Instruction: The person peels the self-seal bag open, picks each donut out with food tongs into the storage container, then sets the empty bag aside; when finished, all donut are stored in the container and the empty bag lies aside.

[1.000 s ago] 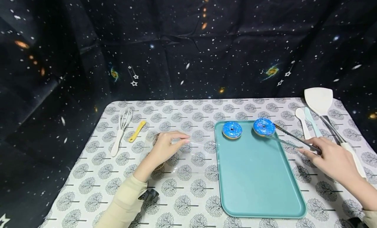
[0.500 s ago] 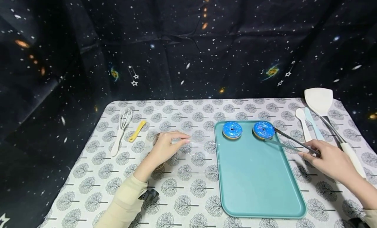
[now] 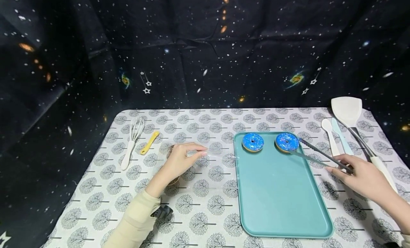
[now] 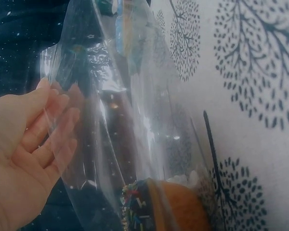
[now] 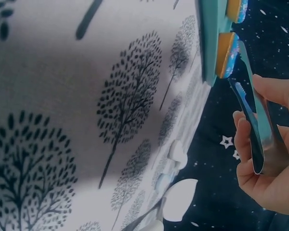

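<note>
My right hand (image 3: 365,176) holds metal tongs (image 5: 263,130), whose arms stand apart. Their tips are by the right edge of a blue-iced doughnut (image 3: 287,142), which lies on the teal tray (image 3: 282,194). A second blue-iced doughnut (image 3: 253,142) lies to its left, at the tray's far left corner. My left hand (image 3: 180,159) pinches the rim of a clear plastic bag (image 4: 103,96) between thumb and fingers. Inside that bag, a dark-iced doughnut with sprinkles (image 4: 142,207) shows in the left wrist view; from the head, my hand and forearm mostly hide it.
A whisk (image 3: 130,148) and a small yellow utensil (image 3: 149,143) lie at the left. Along the right side are a white spoon (image 3: 330,134), a pale blue utensil (image 3: 341,135) and a large white spatula (image 3: 347,109). A dark star-patterned cloth (image 3: 205,55) hangs behind the table.
The right blue doughnut has come down slightly onto the tray, and the tongs have let go of it. They have shifted a little right. My left hand stays in place.
</note>
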Demonstrator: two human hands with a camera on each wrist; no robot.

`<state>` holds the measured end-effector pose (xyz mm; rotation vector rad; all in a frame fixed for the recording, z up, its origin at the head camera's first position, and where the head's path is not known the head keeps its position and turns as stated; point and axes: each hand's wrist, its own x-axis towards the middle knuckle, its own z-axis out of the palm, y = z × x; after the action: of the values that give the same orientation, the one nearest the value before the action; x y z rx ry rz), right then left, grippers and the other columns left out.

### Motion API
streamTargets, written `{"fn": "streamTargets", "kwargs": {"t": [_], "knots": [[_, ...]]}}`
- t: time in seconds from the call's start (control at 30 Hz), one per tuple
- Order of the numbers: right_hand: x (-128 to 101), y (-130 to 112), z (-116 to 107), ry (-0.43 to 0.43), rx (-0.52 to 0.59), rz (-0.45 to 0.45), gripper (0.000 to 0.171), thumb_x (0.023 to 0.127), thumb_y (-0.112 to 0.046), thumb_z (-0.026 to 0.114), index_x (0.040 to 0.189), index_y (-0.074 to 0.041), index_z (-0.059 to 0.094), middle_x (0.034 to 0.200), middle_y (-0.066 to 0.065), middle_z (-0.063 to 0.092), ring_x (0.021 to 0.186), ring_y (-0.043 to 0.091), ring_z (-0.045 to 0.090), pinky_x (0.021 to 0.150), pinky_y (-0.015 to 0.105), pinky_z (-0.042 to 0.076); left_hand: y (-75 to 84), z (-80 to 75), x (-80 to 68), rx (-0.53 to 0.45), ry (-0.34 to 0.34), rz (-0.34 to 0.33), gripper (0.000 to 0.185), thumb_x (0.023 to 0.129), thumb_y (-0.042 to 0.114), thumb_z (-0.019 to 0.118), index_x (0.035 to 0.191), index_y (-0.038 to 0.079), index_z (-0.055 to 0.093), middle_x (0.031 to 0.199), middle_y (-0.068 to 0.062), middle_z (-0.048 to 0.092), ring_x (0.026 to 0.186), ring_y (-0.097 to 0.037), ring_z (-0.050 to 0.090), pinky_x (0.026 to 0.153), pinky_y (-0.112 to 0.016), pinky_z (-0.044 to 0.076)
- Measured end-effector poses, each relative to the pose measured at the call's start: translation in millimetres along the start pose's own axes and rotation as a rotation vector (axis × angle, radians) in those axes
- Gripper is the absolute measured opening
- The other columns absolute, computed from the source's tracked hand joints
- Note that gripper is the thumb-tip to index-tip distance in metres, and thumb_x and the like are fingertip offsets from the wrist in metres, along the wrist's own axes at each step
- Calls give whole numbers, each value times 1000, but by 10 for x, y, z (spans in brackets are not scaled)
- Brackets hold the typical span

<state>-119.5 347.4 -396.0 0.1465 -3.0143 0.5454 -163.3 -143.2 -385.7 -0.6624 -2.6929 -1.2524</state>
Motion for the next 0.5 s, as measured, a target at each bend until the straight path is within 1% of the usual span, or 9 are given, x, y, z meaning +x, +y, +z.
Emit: {"fn": "streamTargets", "kwargs": {"t": [0.07, 0.17, 0.3, 0.4, 0.5], "knots": [[-11, -17, -23, 7, 5, -2, 53, 84, -44, 67, 111, 1, 59, 74, 4, 59, 60, 14, 47, 50, 26, 35, 1, 2, 1, -1, -3, -1, 20, 86, 26, 68, 101, 15, 73, 106, 0, 70, 103, -14, 64, 93, -30, 50], [-11, -54, -52, 37, 14, -27, 52, 82, -42, 69, 112, 0, 59, 78, 6, 61, 62, 14, 49, 51, 26, 37, 2, 5, 2, 0, -4, -3, 18, 86, 25, 68, 101, 17, 73, 107, 0, 70, 103, -14, 64, 94, -31, 50], [0, -153, -54, 56, 51, -71, 53, 80, -41, 72, 116, -3, 60, 90, 11, 65, 71, 19, 56, 55, 31, 44, 6, 5, -3, 1, -3, -7, 17, 85, 26, 69, 100, 19, 73, 106, 1, 70, 103, -13, 64, 94, -30, 49], [5, -257, -23, 42, 80, -134, 54, 80, -40, 72, 118, -4, 59, 102, 16, 65, 80, 27, 60, 60, 42, 50, 11, 2, -6, -4, -4, -6, 17, 85, 25, 69, 100, 18, 73, 106, 0, 70, 103, -14, 64, 94, -30, 49], [21, -357, 35, 38, 83, -234, 51, 80, -37, 73, 117, -5, 60, 106, 15, 65, 85, 30, 62, 66, 49, 52, 23, -5, -3, -8, -4, 3, 17, 85, 24, 69, 100, 17, 73, 106, -1, 70, 102, -15, 64, 94, -31, 50]]}}
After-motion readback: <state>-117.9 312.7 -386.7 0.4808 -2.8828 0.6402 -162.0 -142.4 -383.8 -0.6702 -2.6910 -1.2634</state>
